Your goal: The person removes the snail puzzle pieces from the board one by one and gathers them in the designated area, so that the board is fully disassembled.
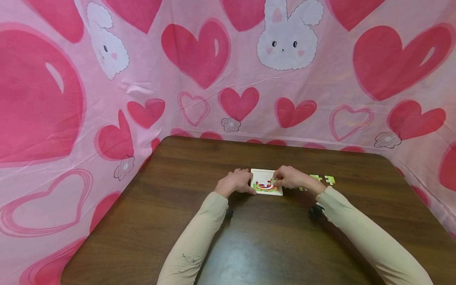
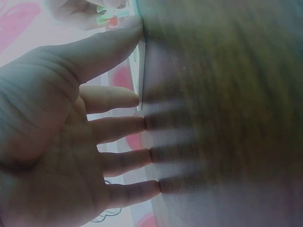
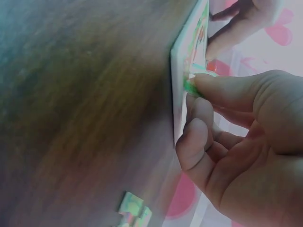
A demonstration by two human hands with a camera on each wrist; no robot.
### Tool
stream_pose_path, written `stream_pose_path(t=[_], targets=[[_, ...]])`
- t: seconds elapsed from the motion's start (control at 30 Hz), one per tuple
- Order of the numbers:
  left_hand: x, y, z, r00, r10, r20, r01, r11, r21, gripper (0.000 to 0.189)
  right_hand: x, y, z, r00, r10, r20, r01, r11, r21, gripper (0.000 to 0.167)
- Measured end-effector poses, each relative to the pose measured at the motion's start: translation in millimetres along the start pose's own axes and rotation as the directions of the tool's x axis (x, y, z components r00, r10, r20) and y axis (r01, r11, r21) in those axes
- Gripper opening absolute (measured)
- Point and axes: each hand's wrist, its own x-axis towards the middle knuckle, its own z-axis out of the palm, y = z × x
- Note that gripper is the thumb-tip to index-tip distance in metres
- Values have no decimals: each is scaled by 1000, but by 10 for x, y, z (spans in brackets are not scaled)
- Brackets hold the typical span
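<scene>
A small white puzzle board point(image 1: 263, 174) lies on the table, with joined colourful pieces point(image 1: 268, 189) along its near side. My left hand point(image 1: 234, 182) rests at the board's left side. In the left wrist view its thumb point(image 2: 106, 52) lies on the board's edge, and its fairly straight fingers point(image 2: 118, 128) reach the board's corner and the tabletop. Over the right part of the board, my right hand point(image 1: 289, 177) pinches a green jigsaw piece point(image 3: 191, 87) between thumb and fingers, close to the board's surface. Fingers hide much of that piece.
Loose green jigsaw pieces point(image 1: 329, 180) lie on the table to the right of the board, some partly behind my right wrist. The brown wooden table point(image 1: 256, 241) meets a pink cloth backdrop point(image 1: 246, 59) with hearts and rabbits at its back and left.
</scene>
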Motion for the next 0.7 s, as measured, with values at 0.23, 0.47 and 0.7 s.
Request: stream_pose_path(t=[0.23,0.47,0.7], targets=[[-2,1,4,1000,-1,5,1,1000,0,56,-60,9,-37,1000,-19,18,19,1000,22,7],[4,3,-12,1000,1,10,-1,1000,6,58,-220,97,-105,1000,-5,1,5,993,120,7],[4,-2,-18,1000,2,13,-2,1000,1,58,-375,251,-206,1000,15,-26,-10,984,179,15]])
